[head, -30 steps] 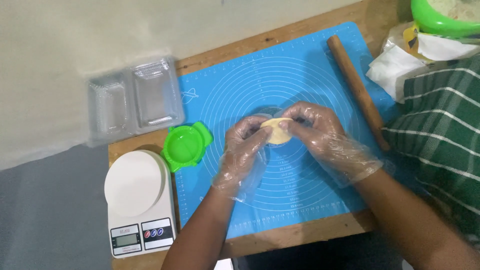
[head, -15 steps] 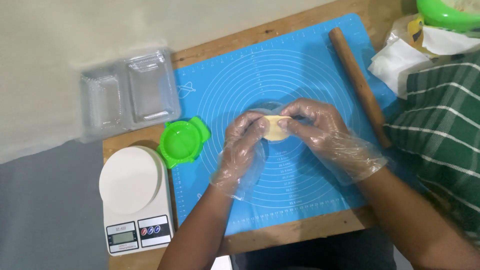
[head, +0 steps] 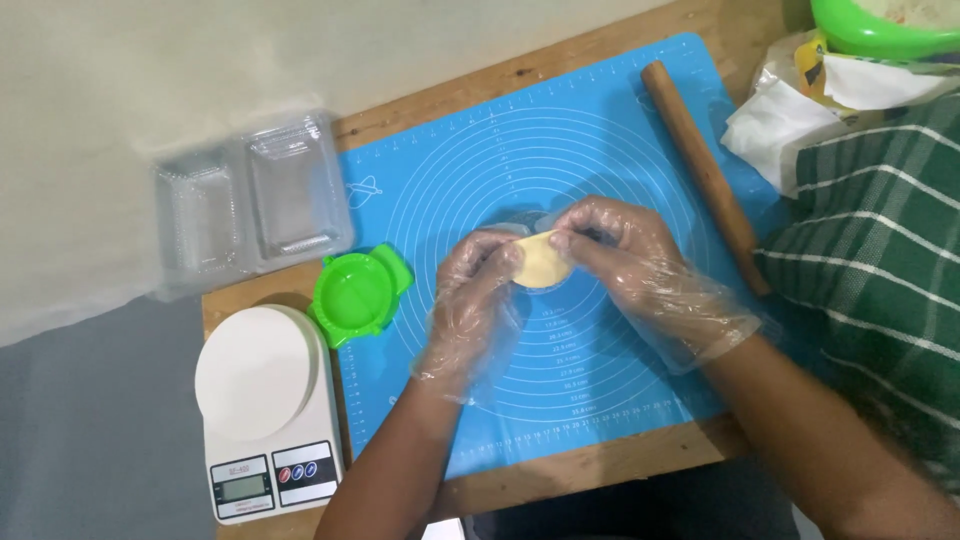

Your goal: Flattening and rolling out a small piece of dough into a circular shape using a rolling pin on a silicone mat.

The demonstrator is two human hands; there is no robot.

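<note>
Both my hands wear clear plastic gloves and meet over the middle of a blue silicone mat [head: 620, 150] with printed circles. Between them is a small pale yellow disc of dough [head: 542, 262]. My left hand [head: 472, 305] cups the dough from the left and below. My right hand [head: 635, 265] pinches its upper right edge with thumb and fingertips. Part of the dough is hidden under my fingers.
A wooden rolling pin [head: 703, 170] lies on the mat's right side. A green round press mould [head: 357, 293], a white kitchen scale [head: 265, 415] and a clear plastic clamshell tray [head: 250, 200] sit to the left. White bags [head: 790, 115], a green bowl [head: 875, 25] and striped cloth [head: 880, 230] are at right.
My fingers have shifted a little around the dough, and more of its face shows now. The view has drifted slightly; nothing else on the table has moved.
</note>
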